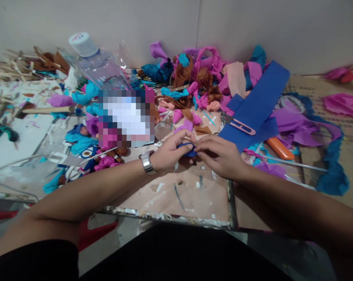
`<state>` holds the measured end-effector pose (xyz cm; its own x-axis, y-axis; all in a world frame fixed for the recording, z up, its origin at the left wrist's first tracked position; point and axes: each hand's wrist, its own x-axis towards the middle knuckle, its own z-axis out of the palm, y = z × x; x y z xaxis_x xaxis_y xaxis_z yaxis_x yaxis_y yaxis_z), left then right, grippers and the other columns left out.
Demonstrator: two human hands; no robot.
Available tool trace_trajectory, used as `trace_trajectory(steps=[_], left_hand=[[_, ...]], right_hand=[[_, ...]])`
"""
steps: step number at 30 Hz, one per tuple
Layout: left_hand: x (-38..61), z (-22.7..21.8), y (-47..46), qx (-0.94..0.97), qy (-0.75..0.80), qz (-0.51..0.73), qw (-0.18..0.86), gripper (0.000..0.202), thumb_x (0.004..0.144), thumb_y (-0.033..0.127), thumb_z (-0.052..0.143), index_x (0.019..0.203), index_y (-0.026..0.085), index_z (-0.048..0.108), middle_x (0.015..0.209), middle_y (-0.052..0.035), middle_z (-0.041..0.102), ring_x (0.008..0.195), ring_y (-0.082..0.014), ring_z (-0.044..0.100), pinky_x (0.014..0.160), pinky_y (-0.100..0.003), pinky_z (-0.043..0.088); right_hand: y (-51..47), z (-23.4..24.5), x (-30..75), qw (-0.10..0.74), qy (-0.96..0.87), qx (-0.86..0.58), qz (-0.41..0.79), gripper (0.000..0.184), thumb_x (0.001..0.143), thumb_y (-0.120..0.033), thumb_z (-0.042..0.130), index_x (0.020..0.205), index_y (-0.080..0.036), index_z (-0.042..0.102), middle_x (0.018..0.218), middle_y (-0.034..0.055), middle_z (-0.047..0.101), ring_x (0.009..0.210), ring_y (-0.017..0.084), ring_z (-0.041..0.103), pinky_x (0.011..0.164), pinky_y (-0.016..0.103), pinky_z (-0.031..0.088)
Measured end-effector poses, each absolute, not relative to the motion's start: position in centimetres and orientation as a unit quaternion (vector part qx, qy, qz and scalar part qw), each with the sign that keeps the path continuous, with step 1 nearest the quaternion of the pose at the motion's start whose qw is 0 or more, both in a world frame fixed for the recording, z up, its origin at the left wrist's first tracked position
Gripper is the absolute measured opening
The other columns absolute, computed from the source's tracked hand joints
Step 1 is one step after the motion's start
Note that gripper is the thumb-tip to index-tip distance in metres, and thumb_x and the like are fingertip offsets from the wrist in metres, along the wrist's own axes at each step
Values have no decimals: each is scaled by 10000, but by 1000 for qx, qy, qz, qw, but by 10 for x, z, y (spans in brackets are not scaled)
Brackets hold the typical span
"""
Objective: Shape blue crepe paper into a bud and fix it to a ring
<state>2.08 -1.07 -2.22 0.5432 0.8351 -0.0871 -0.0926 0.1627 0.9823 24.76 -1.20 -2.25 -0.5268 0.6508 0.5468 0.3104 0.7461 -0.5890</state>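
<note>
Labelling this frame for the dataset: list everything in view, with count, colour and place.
bottle: 1, clear with white cap, rear left
sticks: many, pale wood, far left rear
paper scraps: many, pink, purple, teal and brown, piled at rear centre
blue sheet: 1, dark blue, right of centre
snips: 1, pink, lying on the blue sheet
orange tool: 1, orange, right of the hands
board: 1, pale pink, under the hands, with small offcuts on it
blue piece: 1, dark blue, small, between both hands
watch: 1, silver, left wrist
left grip: 1, bare hand, fingers curled on the blue piece
right grip: 1, bare hand, fingertips on the blue piece
</note>
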Motion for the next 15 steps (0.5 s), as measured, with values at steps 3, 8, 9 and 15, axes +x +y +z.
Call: trace_trajectory(steps=[3, 8, 9, 15], left_hand=[[21, -21, -11, 563, 348, 343, 666, 288, 984, 407, 692, 1115, 212, 523, 797, 35, 685, 452, -69, 574, 425, -177, 445], [22, -18, -11, 589, 365, 340, 636, 222, 962, 316, 698, 1076, 192, 552, 809, 26, 659, 448, -39, 502, 404, -164, 374], [22, -18, -11, 594, 364, 342, 631, 215, 960, 305, 698, 1074, 188, 559, 815, 23, 659, 457, -36, 503, 412, -162, 377], [23, -20, -12, 603, 367, 350, 616, 188, 962, 288, 694, 1055, 184, 567, 815, 33, 637, 449, -24, 499, 417, -151, 401]], right_hand=[[-13, -21, 247, 389, -847, -285, 222, 163, 978, -168, 652, 1090, -264, 721, 1097, 72, 775, 1054, 232, 757, 912, 373, 639], [-13, -23, 248, 366, -855, -281, 237, 149, 970, -230, 727, 1115, -257, 709, 1165, 86, 750, 1045, 223, 750, 864, 338, 631], [-13, -24, 248, 366, -855, -280, 237, 144, 977, -238, 729, 1119, -257, 713, 1174, 86, 749, 1046, 220, 749, 866, 335, 630], [-12, -23, 248, 369, -853, -286, 232, 113, 1003, -281, 711, 1113, -258, 727, 1168, 88, 746, 1028, 218, 747, 864, 337, 629]])
